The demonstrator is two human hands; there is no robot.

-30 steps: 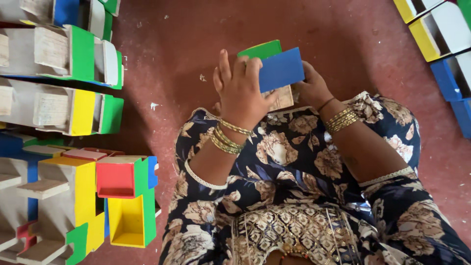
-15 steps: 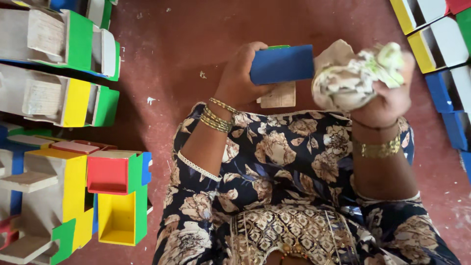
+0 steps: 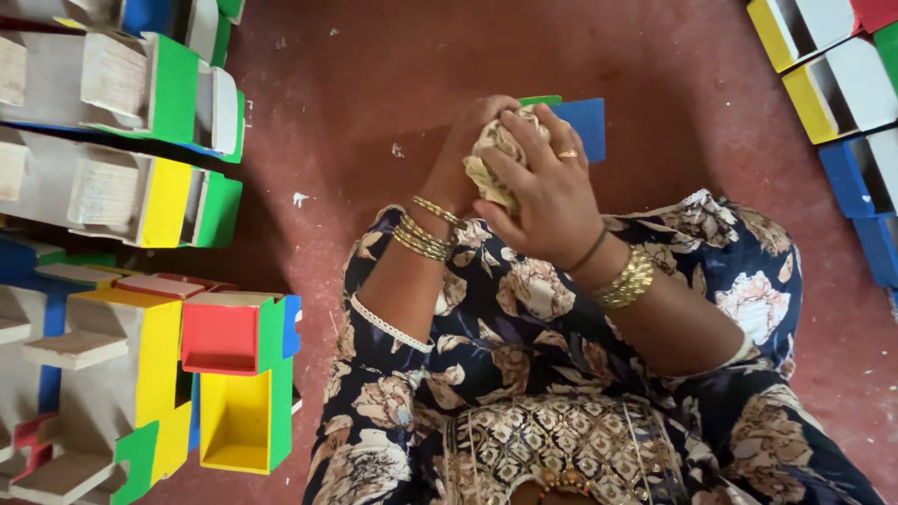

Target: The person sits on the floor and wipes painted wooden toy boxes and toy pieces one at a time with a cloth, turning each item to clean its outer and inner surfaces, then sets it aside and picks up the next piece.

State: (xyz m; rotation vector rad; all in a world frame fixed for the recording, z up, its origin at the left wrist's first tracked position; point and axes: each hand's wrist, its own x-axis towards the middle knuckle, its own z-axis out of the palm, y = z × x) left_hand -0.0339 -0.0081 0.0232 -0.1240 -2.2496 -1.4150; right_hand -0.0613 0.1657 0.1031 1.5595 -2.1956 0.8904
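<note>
Since half a second ago the right hand (image 3: pixel 547 192) has swung left, pressing its bunched cloth (image 3: pixel 496 154) against the blue block (image 3: pixel 585 126); the left hand (image 3: pixel 472 140), mostly hidden, probably grips it from behind.

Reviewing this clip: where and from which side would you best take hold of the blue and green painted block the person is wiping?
Probably by the blue block's bare right end, coming in from the right. That end juts out free over the red floor, while the right hand presses a crumpled cloth over its near side and the left hand covers its left end.
</note>
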